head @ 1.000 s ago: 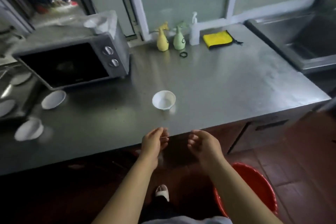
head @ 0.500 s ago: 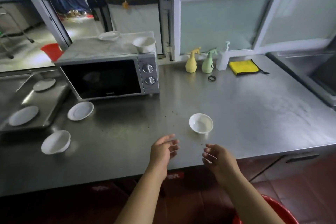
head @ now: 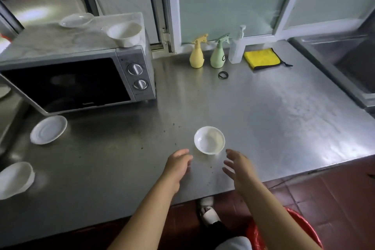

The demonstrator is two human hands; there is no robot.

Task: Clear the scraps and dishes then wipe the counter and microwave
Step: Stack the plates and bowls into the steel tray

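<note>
Our left hand (head: 178, 165) blurred, fingers loosely curled; right hand (head: 239, 165) fingers spread — both empty, flanking the upright white bowl (head: 209, 140) on the table (head: 284, 119).

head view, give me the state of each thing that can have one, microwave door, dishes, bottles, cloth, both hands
microwave: door shut
bowl on the microwave: upright
plate on the microwave: lying flat
small bowl: upright on the counter, empty
saucer: flat on the counter
yellow spray bottle: upright
green spray bottle: upright
yellow cloth: folded, lying flat
left hand: open, holding nothing
right hand: open, holding nothing
</note>
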